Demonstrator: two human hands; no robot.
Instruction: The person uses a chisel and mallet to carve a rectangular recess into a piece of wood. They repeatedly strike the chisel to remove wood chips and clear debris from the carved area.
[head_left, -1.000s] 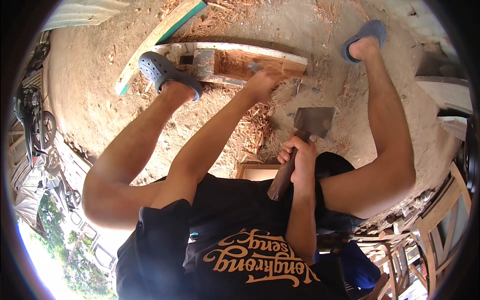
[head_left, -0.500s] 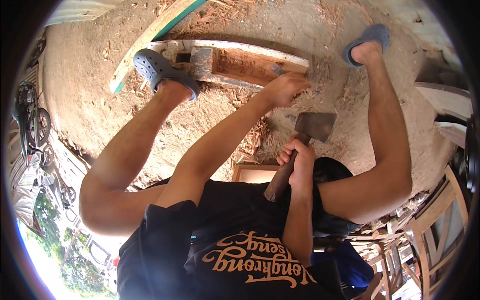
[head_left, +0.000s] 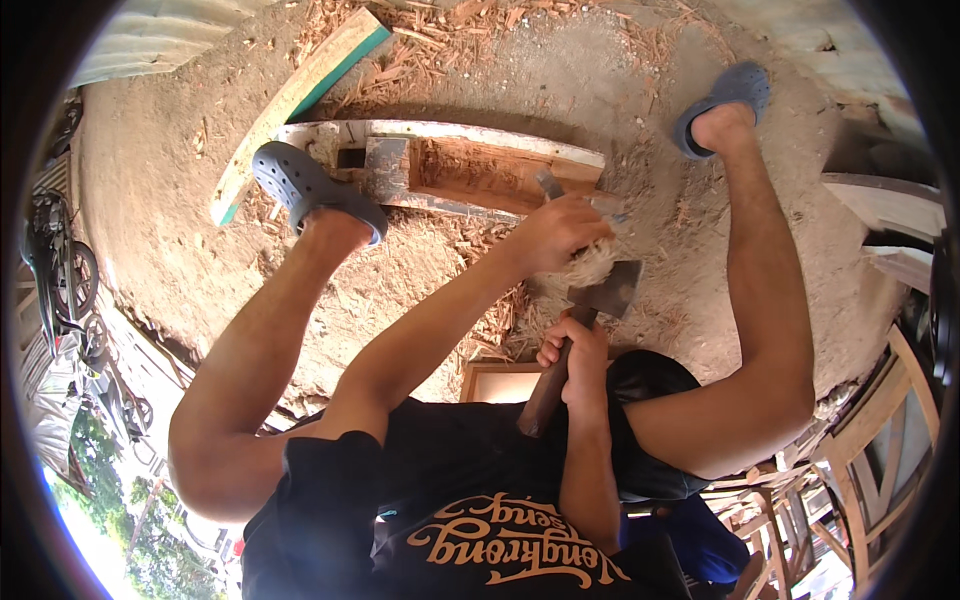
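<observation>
My left hand (head_left: 566, 232) is closed around a chisel (head_left: 549, 184). Its metal blade points at the hollowed wooden piece (head_left: 480, 130), and a pale frayed end sticks out below my fist. In my right hand (head_left: 582, 362) is a hammer (head_left: 612, 288) with a broad dark metal head and a thick wooden handle. The hammer head sits close under the chisel's frayed end; whether they touch I cannot tell. The wooden piece lies on the ground, with a long cut-out recess, peeling white paint and a small dark square hole near its left end.
My left foot in a blue clog (head_left: 315, 190) rests against the wood's left end. A green-edged plank (head_left: 300, 105) lies beyond it. Wood chips (head_left: 420, 65) litter the dirt. My right foot (head_left: 722, 125) stands far right. Wooden frames (head_left: 880, 450) and a motorcycle (head_left: 70, 250) flank me.
Both hands have moved nearer to me, the left one with the chisel. The hammer head has shifted slightly left and closer to the chisel's frayed end. The wood appears lower in view.
</observation>
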